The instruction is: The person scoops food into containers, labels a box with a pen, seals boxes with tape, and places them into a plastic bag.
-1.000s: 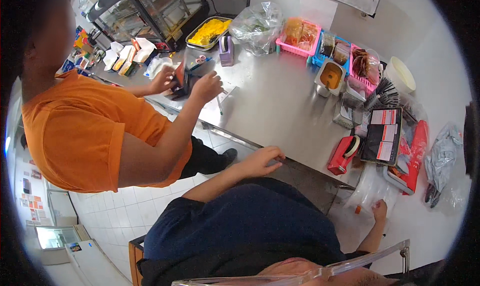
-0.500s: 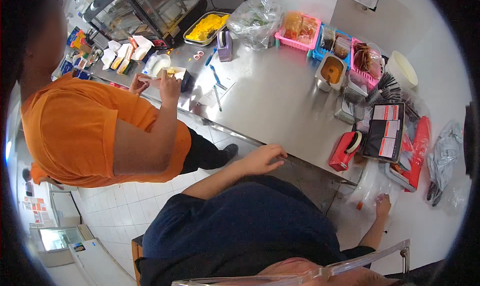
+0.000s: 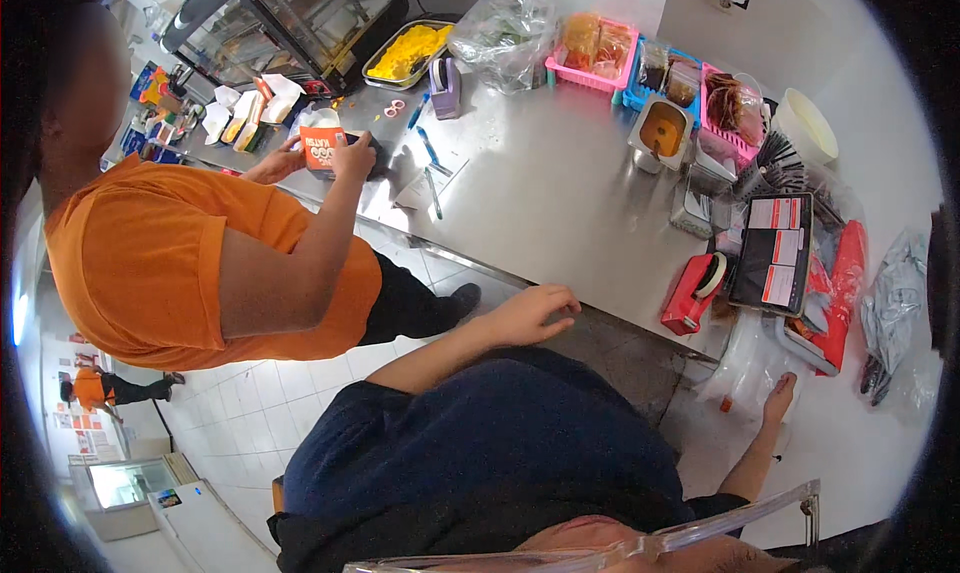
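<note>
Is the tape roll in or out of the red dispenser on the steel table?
In: the tape roll sits in the red tape dispenser, its pale rim showing above the red body.

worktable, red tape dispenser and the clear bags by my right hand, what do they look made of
Worktable: probably stainless steel, smooth and satin; it shows soft, blurred reflections.
Red tape dispenser: likely hard plastic with a slight gloss, judging by its even colour, though painted metal is possible.
Clear bags: thin plastic film, it seems, see-through with creases and pale highlights.
</note>
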